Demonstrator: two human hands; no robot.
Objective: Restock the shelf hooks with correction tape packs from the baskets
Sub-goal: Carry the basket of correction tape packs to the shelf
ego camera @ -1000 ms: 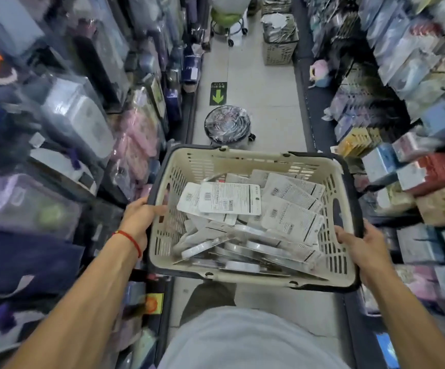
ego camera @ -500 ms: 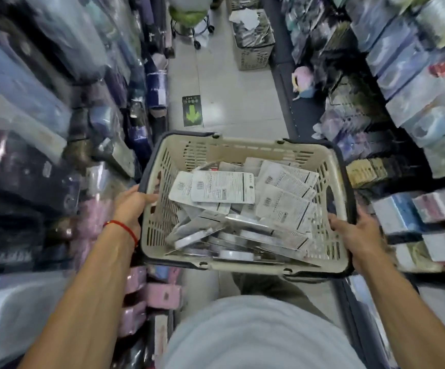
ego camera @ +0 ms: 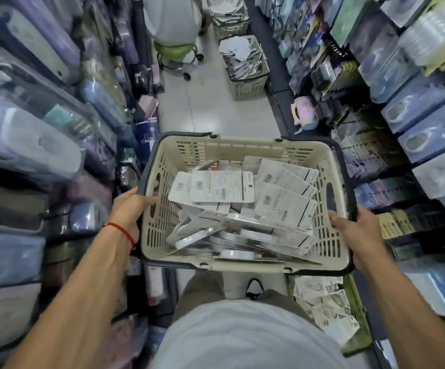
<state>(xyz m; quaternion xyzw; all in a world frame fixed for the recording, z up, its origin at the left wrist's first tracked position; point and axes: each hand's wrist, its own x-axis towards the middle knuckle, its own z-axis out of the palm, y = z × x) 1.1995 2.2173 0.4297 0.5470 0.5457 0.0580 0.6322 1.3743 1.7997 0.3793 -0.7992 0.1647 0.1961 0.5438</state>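
Note:
I carry a beige plastic basket (ego camera: pixel 232 150) with a dark rim at waist height in a narrow aisle. Several white correction tape packs (ego camera: pixel 222 187) lie loose inside it, many with the barcode side up. My left hand (ego camera: pixel 129 209) grips the basket's left rim, a red string round its wrist. My right hand (ego camera: pixel 354 230) grips the right rim. Shelves full of hanging packs line both sides.
On the floor ahead stand two more beige baskets (ego camera: pixel 248 86) full of packs, next to a green stool on wheels (ego camera: pixel 177 53) with a person on it. Another basket of packs (ego camera: pixel 354 326) sits by my right leg. Packed shelves (ego camera: pixel 415 115) crowd the aisle.
I have walked forward along the aisle with the basket. The floor baskets and stool are nearer, and a basket of packs has come into view by my right leg. Both hands keep their grip.

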